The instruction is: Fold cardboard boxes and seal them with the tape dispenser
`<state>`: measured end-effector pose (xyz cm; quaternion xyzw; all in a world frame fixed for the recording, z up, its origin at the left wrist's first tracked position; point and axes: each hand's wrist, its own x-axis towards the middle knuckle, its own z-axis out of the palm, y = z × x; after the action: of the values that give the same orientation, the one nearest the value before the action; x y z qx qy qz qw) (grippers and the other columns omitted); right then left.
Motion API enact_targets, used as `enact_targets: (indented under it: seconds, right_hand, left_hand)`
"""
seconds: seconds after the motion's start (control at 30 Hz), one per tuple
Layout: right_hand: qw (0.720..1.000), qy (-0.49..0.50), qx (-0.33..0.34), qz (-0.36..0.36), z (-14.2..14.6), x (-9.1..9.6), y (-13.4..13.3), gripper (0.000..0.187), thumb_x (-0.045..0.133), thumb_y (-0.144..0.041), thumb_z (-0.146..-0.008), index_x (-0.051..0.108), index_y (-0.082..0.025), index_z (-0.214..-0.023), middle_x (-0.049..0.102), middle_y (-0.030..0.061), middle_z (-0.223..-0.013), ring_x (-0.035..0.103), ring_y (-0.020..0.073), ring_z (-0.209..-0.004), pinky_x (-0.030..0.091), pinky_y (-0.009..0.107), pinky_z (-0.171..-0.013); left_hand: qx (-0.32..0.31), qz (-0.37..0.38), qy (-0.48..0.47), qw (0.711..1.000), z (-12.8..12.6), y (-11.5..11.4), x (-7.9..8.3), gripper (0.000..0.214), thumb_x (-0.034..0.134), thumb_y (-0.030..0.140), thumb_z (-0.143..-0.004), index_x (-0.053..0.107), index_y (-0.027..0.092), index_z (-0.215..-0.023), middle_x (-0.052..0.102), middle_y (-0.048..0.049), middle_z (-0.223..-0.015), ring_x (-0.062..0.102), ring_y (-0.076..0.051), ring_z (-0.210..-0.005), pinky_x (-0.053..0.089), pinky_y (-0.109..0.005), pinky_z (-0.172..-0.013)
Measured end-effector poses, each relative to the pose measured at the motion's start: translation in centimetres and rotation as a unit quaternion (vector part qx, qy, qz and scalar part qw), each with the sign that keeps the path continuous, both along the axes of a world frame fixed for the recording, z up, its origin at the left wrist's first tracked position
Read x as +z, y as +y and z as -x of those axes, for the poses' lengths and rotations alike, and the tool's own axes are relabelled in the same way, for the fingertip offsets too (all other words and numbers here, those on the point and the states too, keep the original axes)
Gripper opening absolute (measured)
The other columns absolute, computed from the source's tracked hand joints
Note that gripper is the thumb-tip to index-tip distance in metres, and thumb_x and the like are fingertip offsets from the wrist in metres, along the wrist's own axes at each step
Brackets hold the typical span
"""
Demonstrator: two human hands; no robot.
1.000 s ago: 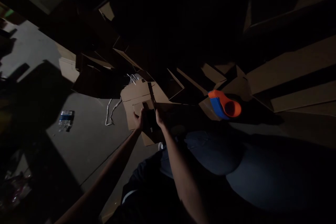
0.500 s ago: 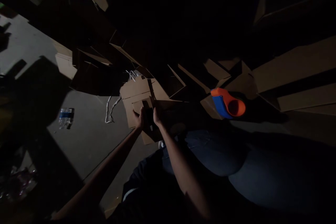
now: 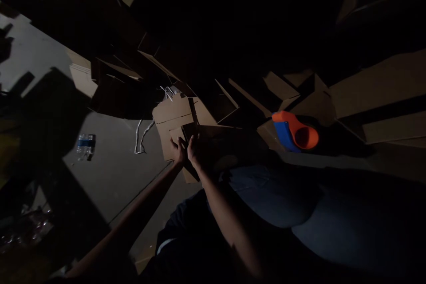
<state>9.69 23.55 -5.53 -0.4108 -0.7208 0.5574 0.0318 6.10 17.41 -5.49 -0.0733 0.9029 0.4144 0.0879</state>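
My left hand (image 3: 178, 151) and my right hand (image 3: 192, 151) sit close together, both gripping a dark cardboard piece (image 3: 190, 132) from below. Its lower part is in shadow and partly hidden behind my fingers. Just behind them lies a flat tan cardboard sheet (image 3: 171, 115) with a cut flap. To the right, an orange and blue plastic object (image 3: 294, 132), perhaps a tape dispenser, rests on the cardboard, out of reach of either hand.
Loose and flattened cardboard pieces (image 3: 376, 84) spread across the dark upper and right areas. A white strap (image 3: 141, 137) and a plastic water bottle pack (image 3: 85, 146) lie on the grey concrete floor (image 3: 109, 177). My jeans-covered leg (image 3: 276, 195) fills the lower right.
My right hand has moved left, closer to my left hand, and the cardboard piece has shifted with it. The whole scene has drifted slightly right and up in the view.
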Motion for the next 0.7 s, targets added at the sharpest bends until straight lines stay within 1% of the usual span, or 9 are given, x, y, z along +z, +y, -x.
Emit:
enact_targets:
  seconds: [0.07, 0.13, 0.2, 0.23, 0.33, 0.4, 0.5, 0.6, 0.7]
  right_hand:
    - [0.998, -0.046, -0.023, 0.025, 0.0, 0.4, 0.0, 0.07, 0.016, -0.047, -0.105, 0.029, -0.001, -0.156, 0.04, 0.0287, -0.153, 0.051, 0.0287, -0.137, 0.04, 0.048, -0.113]
    - [0.996, -0.07, -0.036, 0.045, -0.1, 0.4, 0.5, 0.067, 0.027, -0.049, -0.104, 0.033, -0.006, -0.155, 0.035, 0.0248, -0.158, 0.044, 0.0293, -0.143, 0.037, 0.05, -0.116]
    - [0.997, -0.055, -0.036, 0.047, -0.5, 0.1, 1.2, 0.069, 0.039, -0.055, -0.1, 0.04, -0.01, -0.152, 0.035, 0.0215, -0.159, 0.038, 0.0304, -0.146, 0.033, 0.051, -0.119]
    - [0.998, -0.043, -0.037, 0.041, -0.7, -0.2, 1.6, 0.073, 0.044, -0.059, -0.097, 0.043, -0.01, -0.151, 0.039, 0.0215, -0.157, 0.038, 0.0314, -0.146, 0.032, 0.051, -0.119]
    - [0.999, -0.016, -0.049, -0.004, -1.4, -1.5, 1.9, 0.088, 0.046, -0.073, -0.09, 0.048, -0.004, -0.145, 0.048, 0.0261, -0.148, 0.045, 0.0334, -0.141, 0.038, 0.05, -0.115]
    - [0.998, -0.002, -0.055, -0.043, -1.6, -2.3, 1.6, 0.092, 0.043, -0.076, -0.089, 0.05, -0.001, -0.143, 0.05, 0.0281, -0.146, 0.047, 0.0328, -0.139, 0.041, 0.046, -0.112]
    - [0.995, -0.011, -0.053, -0.082, -1.3, -3.2, 0.9, 0.09, 0.044, -0.073, -0.09, 0.052, 0.0, -0.141, 0.051, 0.0282, -0.145, 0.05, 0.0333, -0.137, 0.042, 0.044, -0.112]
    - [0.992, -0.048, -0.053, -0.1, -0.7, -3.8, 0.3, 0.084, 0.047, -0.068, -0.093, 0.054, 0.002, -0.139, 0.056, 0.0279, -0.141, 0.055, 0.0335, -0.133, 0.043, 0.045, -0.112]
    - [0.991, -0.064, -0.05, -0.106, -0.4, -3.9, 0.0, 0.08, 0.05, -0.063, -0.094, 0.054, 0.002, -0.139, 0.055, 0.0281, -0.141, 0.055, 0.0332, -0.133, 0.043, 0.043, -0.112]
  left_hand:
    - [-0.004, -0.003, 0.011, 1.0, 0.0, -0.1, -0.3, 0.052, 0.039, 0.054, -0.098, 0.051, 0.017, -0.131, 0.066, -0.0143, -0.126, 0.063, -0.024, -0.117, 0.048, -0.034, -0.101]
    - [-0.003, -0.011, 0.013, 1.0, 0.2, -0.2, -0.4, 0.052, 0.037, 0.055, -0.098, 0.051, 0.017, -0.131, 0.066, -0.0138, -0.124, 0.063, -0.024, -0.118, 0.048, -0.035, -0.1]
    - [0.002, -0.019, 0.009, 1.0, 0.4, -0.2, -0.3, 0.05, 0.037, 0.055, -0.097, 0.051, 0.018, -0.129, 0.066, -0.0135, -0.123, 0.062, -0.024, -0.117, 0.048, -0.035, -0.101]
    - [0.003, -0.023, 0.006, 1.0, 0.4, -0.2, -0.2, 0.049, 0.037, 0.054, -0.098, 0.052, 0.018, -0.127, 0.066, -0.0133, -0.122, 0.063, -0.024, -0.116, 0.047, -0.034, -0.101]
    - [0.003, -0.02, -0.003, 1.0, 0.5, -0.2, 0.1, 0.046, 0.037, 0.053, -0.098, 0.052, 0.019, -0.124, 0.067, -0.0133, -0.121, 0.063, -0.024, -0.114, 0.047, -0.034, -0.101]
    - [0.006, -0.005, -0.002, 1.0, 0.4, -0.1, 0.2, 0.05, 0.037, 0.056, -0.097, 0.052, 0.019, -0.126, 0.066, -0.0134, -0.122, 0.063, -0.024, -0.116, 0.047, -0.033, -0.101]
    - [0.003, 0.02, 0.008, 1.0, 0.0, 0.1, 0.2, 0.056, 0.036, 0.06, -0.097, 0.051, 0.017, -0.129, 0.066, -0.0148, -0.125, 0.062, -0.025, -0.118, 0.048, -0.033, -0.101]
    - [-0.002, 0.048, 0.002, 0.999, -0.2, 0.2, 0.3, 0.058, 0.032, 0.058, -0.099, 0.05, 0.015, -0.133, 0.065, -0.017, -0.128, 0.063, -0.025, -0.119, 0.049, -0.034, -0.099]
    - [-0.006, 0.076, -0.002, 0.997, -0.2, 0.4, 0.4, 0.058, 0.033, 0.058, -0.099, 0.049, 0.015, -0.134, 0.067, -0.0167, -0.124, 0.066, -0.026, -0.114, 0.05, -0.036, -0.097]
